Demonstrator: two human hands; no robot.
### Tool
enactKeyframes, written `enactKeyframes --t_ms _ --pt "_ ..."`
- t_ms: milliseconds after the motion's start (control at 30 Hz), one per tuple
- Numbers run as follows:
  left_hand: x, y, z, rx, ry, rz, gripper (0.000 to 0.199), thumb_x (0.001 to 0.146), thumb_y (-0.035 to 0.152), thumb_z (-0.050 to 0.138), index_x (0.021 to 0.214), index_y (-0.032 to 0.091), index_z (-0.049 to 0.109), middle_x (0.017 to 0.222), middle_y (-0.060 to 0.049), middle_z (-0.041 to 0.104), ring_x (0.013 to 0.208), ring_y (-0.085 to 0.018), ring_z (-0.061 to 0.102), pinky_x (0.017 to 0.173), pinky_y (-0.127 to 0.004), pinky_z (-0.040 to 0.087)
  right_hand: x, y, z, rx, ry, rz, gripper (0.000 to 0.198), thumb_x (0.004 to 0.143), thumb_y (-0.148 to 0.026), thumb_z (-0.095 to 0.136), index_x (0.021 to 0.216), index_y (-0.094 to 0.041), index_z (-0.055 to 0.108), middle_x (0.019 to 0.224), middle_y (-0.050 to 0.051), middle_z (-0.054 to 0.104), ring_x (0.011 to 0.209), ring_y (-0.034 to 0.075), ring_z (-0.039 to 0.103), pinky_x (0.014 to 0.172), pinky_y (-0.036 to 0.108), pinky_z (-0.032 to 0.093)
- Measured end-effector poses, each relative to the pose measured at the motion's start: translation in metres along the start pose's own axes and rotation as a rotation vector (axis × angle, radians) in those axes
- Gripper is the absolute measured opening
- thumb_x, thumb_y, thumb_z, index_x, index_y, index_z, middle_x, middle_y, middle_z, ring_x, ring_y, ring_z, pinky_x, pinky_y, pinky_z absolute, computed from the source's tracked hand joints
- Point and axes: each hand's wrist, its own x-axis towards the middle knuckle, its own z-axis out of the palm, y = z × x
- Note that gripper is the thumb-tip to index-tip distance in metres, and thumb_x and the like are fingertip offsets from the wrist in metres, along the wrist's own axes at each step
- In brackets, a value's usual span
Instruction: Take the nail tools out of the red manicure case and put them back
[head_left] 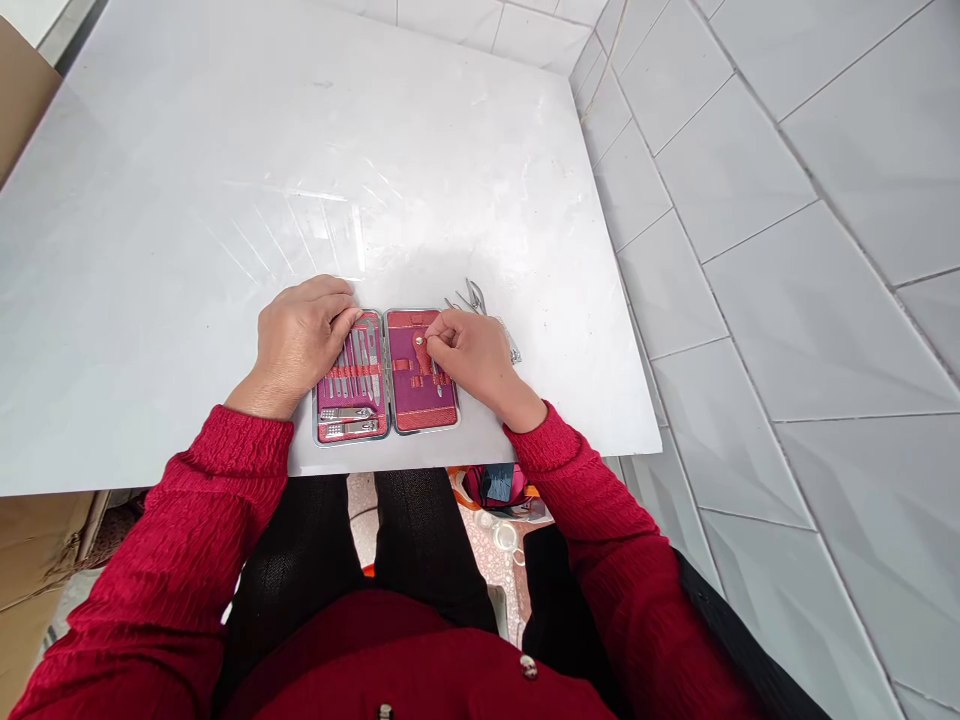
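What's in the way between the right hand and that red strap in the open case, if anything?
Nothing that I can see. The right hand is over the edge of the case, its fingers right at the red strap. The loose metal tools lie outside the case, not in between.

This is probably a home, though the downward view shows too little to be certain: pale wall tiles (750,290) line a corner beside a plain white desk (187,140), brown cardboard (37,550) stands at the left, and colourful odds and ends (498,484) sit below near a speckled pinkish floor (484,535).
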Motion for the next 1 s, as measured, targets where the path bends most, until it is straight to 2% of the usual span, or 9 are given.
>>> enactKeyframes --t_ms 167,267,400,500,567,700,1000 --pt "0.000 -0.002 0.000 0.017 0.011 0.017 0.033 0.105 0.037 0.051 0.096 0.024 0.079 0.117 -0.005 0.078 0.106 -0.027 0.073 0.087 -0.042 0.058 -0.001 -0.003 -0.002 -0.006 -0.040 0.001 0.021 0.082 -0.014 0.056 0.064 -0.022 0.063 0.056 -0.006 0.059 0.060 0.013 0.054 0.063 0.030 0.035" --pt "0.001 -0.002 -0.001 0.015 0.008 0.020 0.034 0.105 0.038 0.050 0.096 0.024 0.079 0.117 -0.006 0.078 0.105 -0.028 0.073 0.086 -0.043 0.058 0.000 0.001 -0.003 0.040 -0.014 -0.012 0.019 0.084 -0.016 0.058 0.070 -0.023 0.069 0.056 -0.007 0.058 0.058 0.013 0.053 0.063 0.029 0.036" --pt "0.001 0.000 -0.004 0.027 -0.003 0.012 0.035 0.105 0.037 0.049 0.095 0.023 0.079 0.118 -0.006 0.078 0.103 -0.027 0.074 0.083 -0.042 0.059 0.006 0.017 -0.016 0.158 0.213 0.003 0.012 0.088 -0.023 0.061 0.085 -0.022 0.073 0.064 -0.005 0.061 0.063 0.014 0.054 0.064 0.029 0.041" --pt "0.001 0.001 -0.004 0.022 -0.005 0.002 0.035 0.105 0.037 0.049 0.094 0.023 0.079 0.118 -0.006 0.078 0.104 -0.028 0.074 0.082 -0.042 0.059 0.012 0.029 -0.030 0.141 0.391 0.040 0.011 0.088 -0.025 0.062 0.081 -0.022 0.071 0.073 -0.002 0.066 0.066 0.015 0.054 0.067 0.031 0.044" --pt "0.001 0.001 -0.004 0.019 -0.005 -0.005 0.035 0.105 0.038 0.049 0.094 0.023 0.079 0.118 -0.007 0.078 0.106 -0.028 0.073 0.082 -0.043 0.059 0.014 0.034 -0.037 0.084 0.442 0.047 0.011 0.086 -0.023 0.062 0.078 -0.022 0.070 0.080 -0.001 0.068 0.065 0.014 0.053 0.069 0.032 0.044" --pt "0.001 0.001 -0.004 0.013 -0.017 -0.025 0.034 0.104 0.037 0.049 0.094 0.024 0.080 0.118 -0.006 0.077 0.103 -0.028 0.073 0.083 -0.042 0.059 0.012 0.034 -0.038 -0.015 0.362 0.037 0.009 0.085 -0.020 0.066 0.077 -0.022 0.070 0.085 0.000 0.070 0.068 0.015 0.054 0.070 0.032 0.043" --pt "0.001 0.001 -0.005 0.014 -0.010 -0.009 0.034 0.103 0.036 0.050 0.094 0.023 0.080 0.117 -0.006 0.078 0.101 -0.026 0.073 0.082 -0.041 0.060 0.007 0.030 -0.035 -0.247 0.188 -0.021 0.020 0.085 -0.012 0.061 0.068 -0.021 0.069 0.077 0.001 0.065 0.071 0.015 0.053 0.062 0.030 0.031"
